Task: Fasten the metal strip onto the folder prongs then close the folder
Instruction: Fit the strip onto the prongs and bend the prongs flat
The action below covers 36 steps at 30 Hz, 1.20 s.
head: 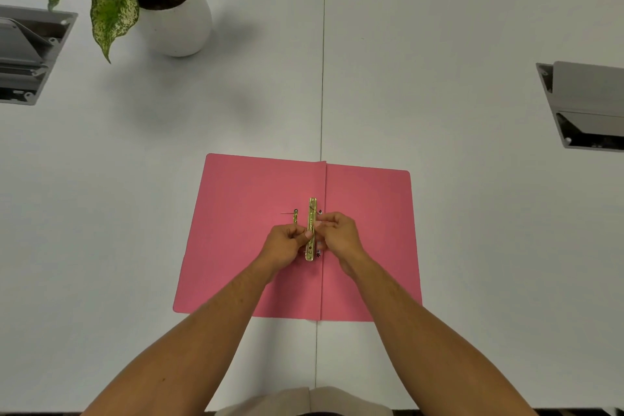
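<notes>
A pink folder [243, 230] lies open and flat on the white table, its spine running toward me. A gold metal strip [311, 213] stands lengthwise just left of the spine. My left hand [287, 245] and my right hand [339, 235] pinch the strip from either side near its middle. A thin gold prong [295, 216] sticks up from the left flap, just left of the strip. The lower prong is hidden behind my left hand.
A potted plant in a white pot [179, 24] stands at the far left. Grey cable boxes are set into the table at the left edge [27, 54] and right edge [587, 105]. A seam [322, 78] splits the tabletop down the middle.
</notes>
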Motion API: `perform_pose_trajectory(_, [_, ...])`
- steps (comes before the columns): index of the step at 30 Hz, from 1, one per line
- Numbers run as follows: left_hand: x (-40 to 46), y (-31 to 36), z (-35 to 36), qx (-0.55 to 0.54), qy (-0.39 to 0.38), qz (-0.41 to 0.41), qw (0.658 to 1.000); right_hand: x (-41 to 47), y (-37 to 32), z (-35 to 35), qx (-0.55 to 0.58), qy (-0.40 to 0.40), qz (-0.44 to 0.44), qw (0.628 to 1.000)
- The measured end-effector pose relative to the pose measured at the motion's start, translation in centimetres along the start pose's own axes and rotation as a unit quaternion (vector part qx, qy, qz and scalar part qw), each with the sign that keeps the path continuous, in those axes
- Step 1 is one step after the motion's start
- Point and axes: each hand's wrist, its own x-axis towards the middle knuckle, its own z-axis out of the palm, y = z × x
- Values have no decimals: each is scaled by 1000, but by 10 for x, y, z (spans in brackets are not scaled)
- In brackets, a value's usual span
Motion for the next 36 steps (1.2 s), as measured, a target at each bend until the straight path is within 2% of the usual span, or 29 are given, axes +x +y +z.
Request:
perform_pose_trajectory(7, [2,-3,3,-3,16,-1,1000,-11,8,-15,-38,-68,16,997])
perform_pose_trajectory(21, [-7,-1,-1,19,52,-18,998,-14,6,-15,-6,-66,-2,998])
perform_pose_trajectory(26, [-18,-12,-6,76,4,11,997,-17,6,-16,10,-66,-4,998])
perform_pose_trajectory(36, [-23,-10,3,41,-6,22,999,-18,2,-16,-7,-60,-12,998])
